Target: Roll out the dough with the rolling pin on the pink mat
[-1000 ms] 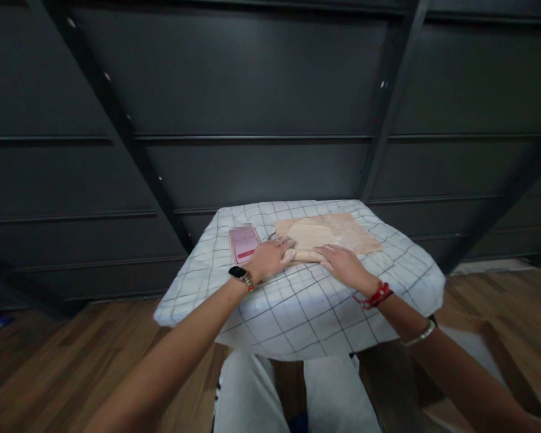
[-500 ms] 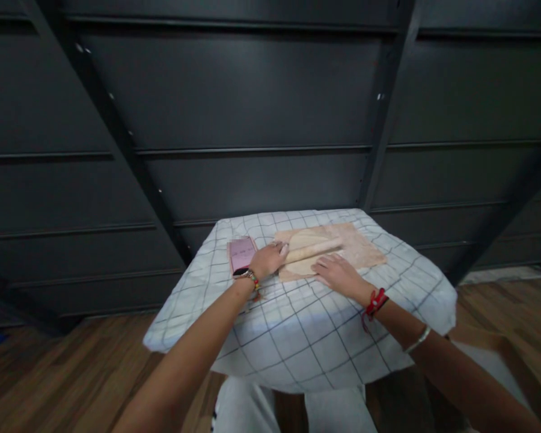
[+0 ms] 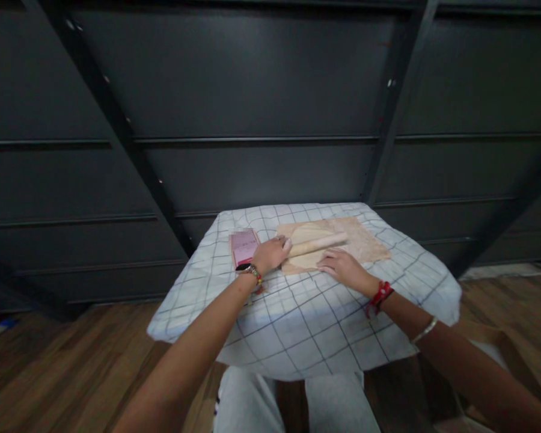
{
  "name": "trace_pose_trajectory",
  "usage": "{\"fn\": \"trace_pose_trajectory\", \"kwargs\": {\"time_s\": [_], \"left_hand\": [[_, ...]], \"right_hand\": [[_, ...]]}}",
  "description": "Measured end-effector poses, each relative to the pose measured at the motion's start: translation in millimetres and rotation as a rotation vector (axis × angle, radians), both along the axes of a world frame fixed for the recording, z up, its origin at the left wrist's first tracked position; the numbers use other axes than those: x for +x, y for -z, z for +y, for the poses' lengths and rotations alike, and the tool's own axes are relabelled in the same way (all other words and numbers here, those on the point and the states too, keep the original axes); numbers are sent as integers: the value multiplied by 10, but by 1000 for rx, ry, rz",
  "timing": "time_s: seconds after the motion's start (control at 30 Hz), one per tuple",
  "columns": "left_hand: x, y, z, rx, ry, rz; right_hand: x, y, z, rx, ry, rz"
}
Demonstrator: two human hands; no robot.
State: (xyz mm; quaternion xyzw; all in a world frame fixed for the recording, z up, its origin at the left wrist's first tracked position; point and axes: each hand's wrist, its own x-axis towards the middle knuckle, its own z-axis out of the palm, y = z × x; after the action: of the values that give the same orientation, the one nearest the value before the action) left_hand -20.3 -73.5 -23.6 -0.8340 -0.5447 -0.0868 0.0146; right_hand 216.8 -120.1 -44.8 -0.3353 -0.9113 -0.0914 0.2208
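A wooden rolling pin (image 3: 318,244) lies across a flat sheet of pale dough (image 3: 311,237) on a wooden board (image 3: 369,246). My left hand (image 3: 270,255) wears a watch and its fingers curl over the pin's left end. Palm down, my right hand (image 3: 342,267) rests with its fingers stretched out on the near edge of the dough, just in front of the pin, not on it.
The board sits on a small table under a white checked cloth (image 3: 297,319). A pink phone (image 3: 244,248) lies left of the board, beside my left hand. Dark metal panelling (image 3: 261,108) rises right behind the table. Wooden floor surrounds it.
The rolling pin has rolled away from me, from the dough's near edge onto its middle. My right hand came off the pin and stayed at the near edge.
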Motion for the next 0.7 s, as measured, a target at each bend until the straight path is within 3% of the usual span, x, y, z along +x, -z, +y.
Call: {"fn": "trace_pose_trajectory", "kwargs": {"time_s": [0.43, 0.6, 0.7], "left_hand": [[36, -59, -79, -1, -6, 28], [30, -54, -100, 3, -16, 31], [24, -59, -100, 27, 40, 3]], "right_hand": [[-51, 54, 7, -6, 63, -29], [69, -85, -41, -10, -12, 41], [161, -237, 13, 25, 98, 110]]}}
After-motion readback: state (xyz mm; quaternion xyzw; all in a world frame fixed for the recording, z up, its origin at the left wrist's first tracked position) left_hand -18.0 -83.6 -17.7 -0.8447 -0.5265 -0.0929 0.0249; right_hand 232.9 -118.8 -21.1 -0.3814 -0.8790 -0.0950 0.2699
